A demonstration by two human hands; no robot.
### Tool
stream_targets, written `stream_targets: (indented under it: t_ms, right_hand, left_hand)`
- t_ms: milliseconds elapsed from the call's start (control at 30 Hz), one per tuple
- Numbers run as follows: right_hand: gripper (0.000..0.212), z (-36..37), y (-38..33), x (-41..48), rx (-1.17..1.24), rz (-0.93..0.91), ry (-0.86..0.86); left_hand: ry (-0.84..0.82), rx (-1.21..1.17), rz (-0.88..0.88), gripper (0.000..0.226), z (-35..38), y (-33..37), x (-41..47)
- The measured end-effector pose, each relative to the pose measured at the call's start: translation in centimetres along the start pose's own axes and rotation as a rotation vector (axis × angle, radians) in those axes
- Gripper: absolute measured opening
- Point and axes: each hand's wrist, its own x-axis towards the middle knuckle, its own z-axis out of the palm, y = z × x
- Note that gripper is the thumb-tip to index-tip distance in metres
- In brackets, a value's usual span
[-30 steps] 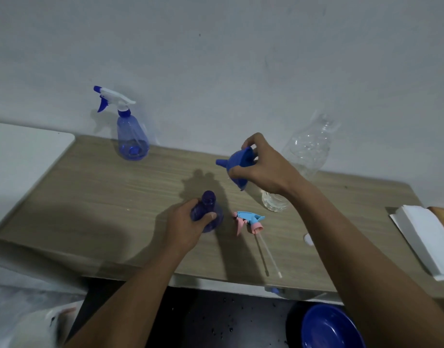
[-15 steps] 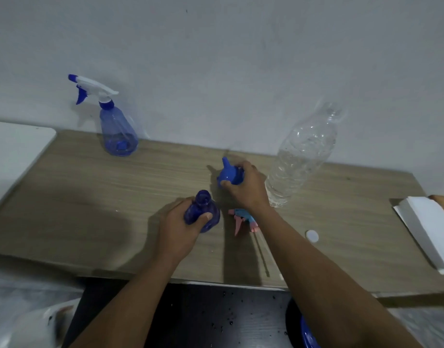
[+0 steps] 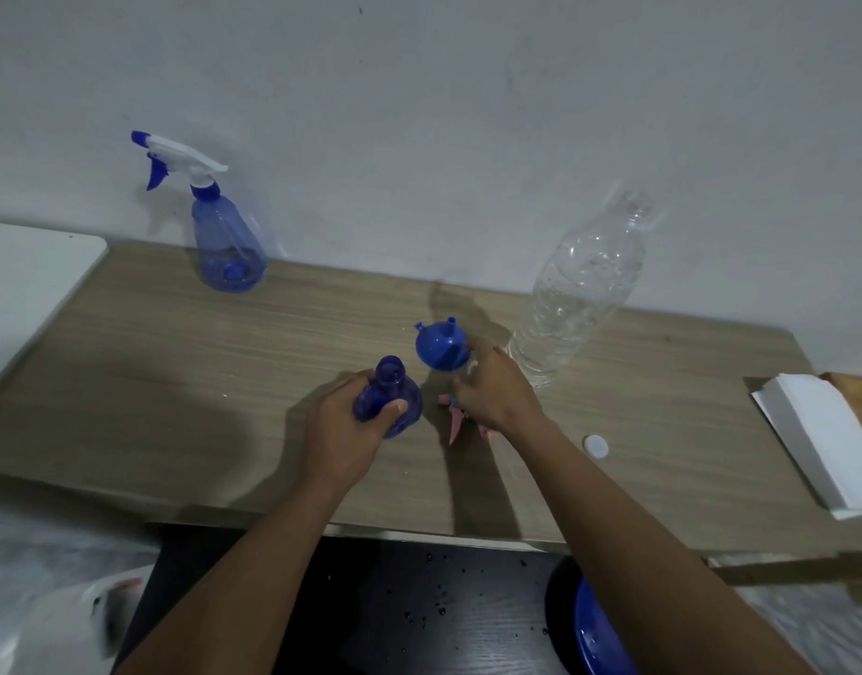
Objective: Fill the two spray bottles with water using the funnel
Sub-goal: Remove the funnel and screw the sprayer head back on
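Both forearms are bare, no sleeves, left hand [image 3: 343, 431] and right hand [image 3: 492, 389] ungloved.

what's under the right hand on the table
A pink and light-blue spray trigger head lies on the table under the right hand. Only its pink parts and a sliver of blue show; the hand covers the rest.

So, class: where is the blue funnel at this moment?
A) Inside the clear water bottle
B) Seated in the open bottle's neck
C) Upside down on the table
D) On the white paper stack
C: the blue funnel sits wide end down on the table, spout up.
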Motion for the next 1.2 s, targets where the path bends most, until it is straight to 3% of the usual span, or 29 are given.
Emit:
stream_targets:
  t_ms: [133,300,533,600,700,833,1033,1200]
  right_hand:
    - [0.03,-0.6,1.3,-1.9,-0.087,-0.01,-0.124]
    - [0.029,-0.3,2.4,-3.0,-0.177,0.004,-0.082]
    - [0.021,-4.3,0.2,-4.9,0.198,-0.013,0.065]
    - [0.026,-6.6,-1.5,-5.4,0.279,-0.066,0.179]
    - [0.029,-9.4,-5.2,-6.1,0.442,-0.199,0.323]
    - [0.031,-10.9,-10.0,-6.4,0.577,-0.38,0.412]
    - [0.033,-10.5,-13.5,-5.2,0.481,-0.572,0.527]
    - [0.034,-8.2,-13.4,-3.9,0.423,-0.596,0.506]
  left_hand:
    - [-0.01,-0.03,-0.021,0.03,0.0,-0.1,0.0]
    - [0.001,-0.063,-0.032,0.03,0.1,0.1,-0.1]
    - [0.004,-0.053,-0.038,0.035,0.0,0.7,-0.3]
    - [0.006,-0.048,-0.04,0.037,0.0,0.6,-0.3]
    - [0.012,-0.072,-0.029,0.021,0.3,-0.3,-0.1]
    - [0.036,-0.079,-0.019,0.024,0.6,-1.0,0.2]
    - [0.016,-0.062,-0.052,0.022,0.5,-1.0,0.3]
    - [-0.003,-0.059,-0.043,0.026,0.4,-0.6,0.3]
